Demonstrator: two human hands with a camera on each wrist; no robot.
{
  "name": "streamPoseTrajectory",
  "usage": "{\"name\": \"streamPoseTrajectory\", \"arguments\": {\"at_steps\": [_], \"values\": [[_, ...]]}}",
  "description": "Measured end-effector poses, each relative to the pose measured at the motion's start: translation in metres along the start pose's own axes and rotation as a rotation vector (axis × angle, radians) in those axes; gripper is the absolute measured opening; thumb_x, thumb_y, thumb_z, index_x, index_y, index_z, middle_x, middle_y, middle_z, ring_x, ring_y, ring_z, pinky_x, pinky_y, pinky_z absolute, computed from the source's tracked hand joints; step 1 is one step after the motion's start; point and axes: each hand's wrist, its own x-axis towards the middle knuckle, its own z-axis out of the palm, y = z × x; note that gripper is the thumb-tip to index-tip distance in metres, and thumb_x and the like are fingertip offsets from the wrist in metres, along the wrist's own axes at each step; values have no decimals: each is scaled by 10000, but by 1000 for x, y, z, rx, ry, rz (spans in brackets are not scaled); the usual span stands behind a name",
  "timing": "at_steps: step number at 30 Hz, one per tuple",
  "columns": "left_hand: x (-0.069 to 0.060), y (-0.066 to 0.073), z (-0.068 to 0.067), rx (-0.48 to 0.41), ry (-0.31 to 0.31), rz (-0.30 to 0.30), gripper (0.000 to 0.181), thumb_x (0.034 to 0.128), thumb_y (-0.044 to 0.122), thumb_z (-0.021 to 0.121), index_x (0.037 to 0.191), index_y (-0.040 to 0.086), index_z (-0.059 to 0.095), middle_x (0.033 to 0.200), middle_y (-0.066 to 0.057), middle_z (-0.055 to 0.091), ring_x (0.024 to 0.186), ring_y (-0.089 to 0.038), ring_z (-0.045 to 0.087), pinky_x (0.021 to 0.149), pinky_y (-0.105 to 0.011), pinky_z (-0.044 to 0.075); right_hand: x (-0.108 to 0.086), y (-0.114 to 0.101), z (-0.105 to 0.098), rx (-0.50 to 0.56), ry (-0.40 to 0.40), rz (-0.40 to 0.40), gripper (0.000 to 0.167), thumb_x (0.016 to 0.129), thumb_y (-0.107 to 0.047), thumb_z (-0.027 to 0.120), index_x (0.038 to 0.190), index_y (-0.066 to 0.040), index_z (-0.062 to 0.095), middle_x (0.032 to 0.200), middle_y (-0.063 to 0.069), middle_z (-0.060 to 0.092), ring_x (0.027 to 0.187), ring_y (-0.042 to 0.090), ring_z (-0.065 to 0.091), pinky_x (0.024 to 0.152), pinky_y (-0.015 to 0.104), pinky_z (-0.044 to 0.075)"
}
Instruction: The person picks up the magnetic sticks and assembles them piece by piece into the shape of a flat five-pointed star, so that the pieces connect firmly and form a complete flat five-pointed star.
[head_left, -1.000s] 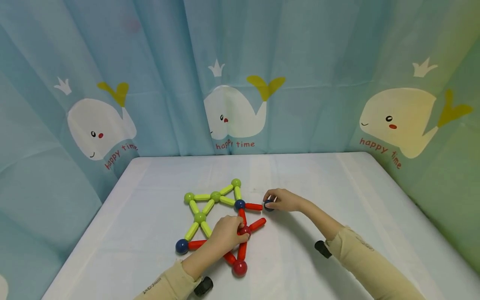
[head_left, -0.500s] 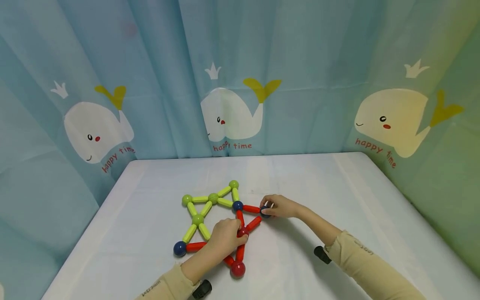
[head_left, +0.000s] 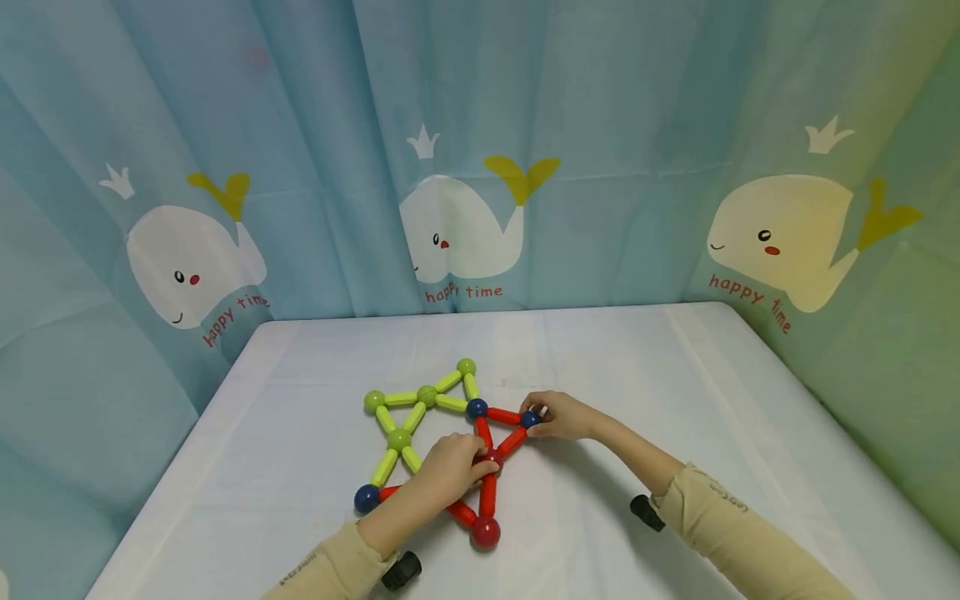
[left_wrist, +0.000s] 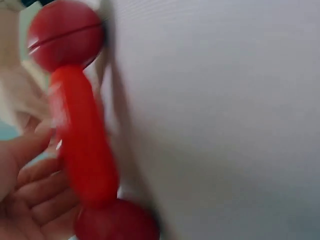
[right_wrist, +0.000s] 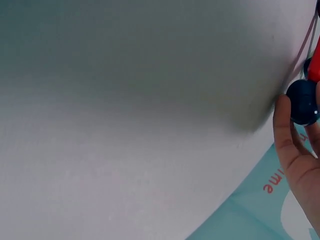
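Note:
On the white table lies a flat figure of magnetic-looking sticks and balls. Its upper left part has green balls (head_left: 399, 440) and yellow-green sticks (head_left: 401, 400); red sticks (head_left: 488, 496) make up the lower right. My left hand (head_left: 448, 468) holds the middle red ball (head_left: 494, 457) between thumb and fingers, its forearm covering part of a red stick. With my right hand (head_left: 567, 416) I pinch a dark blue ball (head_left: 530, 419), where two red sticks meet. That blue ball (right_wrist: 302, 102) also shows between the fingers in the right wrist view. A red stick (left_wrist: 85, 135) fills the left wrist view's left side.
Another blue ball (head_left: 367, 498) marks the figure's lower left corner, and a red ball (head_left: 485, 532) its near corner. Black wrist devices (head_left: 402, 572) sit below both cuffs. A whale-print curtain (head_left: 637, 150) hangs behind the table (head_left: 637, 350).
My right hand has brought the blue ball against the upper red stick's end, and the lower red stick now reaches it too. My left hand keeps its hold on the red ball.

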Motion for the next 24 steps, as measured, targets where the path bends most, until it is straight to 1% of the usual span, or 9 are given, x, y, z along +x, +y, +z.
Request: {"name": "streamPoseTrajectory", "arguments": {"at_steps": [2,4,6,8,10,12,16,20,24], "values": [[0,-2,-5,31,-73,43,315,852,296,679,1045,48,703,793,-5,674,713,-120,561,649,-219,445,-1,2,-2,-47,20,-11,207,852,-70,672,1024,14,594,927,106,591,734,120,536,697,236,496],[-2,-6,-10,78,-144,80,444,874,324,652,1238,72,619,1042,-66,694,940,-190,622,820,-291,494,-2,6,-5,-68,34,-6,198,851,-55,667,1021,19,599,919,95,580,728,122,520,691,232,489],[-5,-12,-15,107,-186,103,527,880,340,644,1331,90,538,1261,-129,609,1180,-283,555,990,-397,439,-3,10,-8,-94,51,-13,201,850,-40,661,1027,34,600,918,106,583,722,127,519,682,230,486],[-7,-20,-19,114,-204,95,558,869,356,654,1351,112,517,1380,-169,504,1325,-366,406,1074,-509,330,-4,15,-12,-131,74,-20,210,848,-27,655,1036,47,601,928,128,593,729,137,522,682,238,487],[-10,-29,-24,102,-203,81,585,841,366,686,1341,108,527,1430,-206,430,1373,-432,293,1081,-598,252,-6,19,-17,-158,103,-20,218,845,-9,648,1045,62,602,945,156,603,747,161,538,694,265,501],[-11,-36,-27,83,-201,46,612,813,371,714,1332,102,534,1470,-221,362,1394,-463,210,1071,-645,210,-7,24,-22,-176,134,-18,225,842,7,640,1053,74,600,965,185,611,760,189,553,706,303,517],[-11,-46,-31,65,-199,-15,709,807,380,719,1394,84,453,1519,-237,245,1402,-483,143,1073,-641,210,-9,33,-33,-178,169,-13,229,842,30,626,1060,90,593,986,220,614,799,249,575,735,371,540],[-5,-49,-28,26,-212,-14,753,849,347,688,1446,45,344,1532,-246,195,1401,-435,211,1088,-571,262,-8,41,-38,-191,188,-7,234,838,29,634,1060,91,596,998,238,619,859,297,574,773,422,529],[3,-49,-25,-14,-219,-17,750,847,311,699,1445,34,340,1535,-238,195,1369,-392,318,1078,-509,322,-3,48,-38,-184,205,52,262,854,9,625,1106,75,598,1044,260,618,849,277,553,741,377,504]]}}
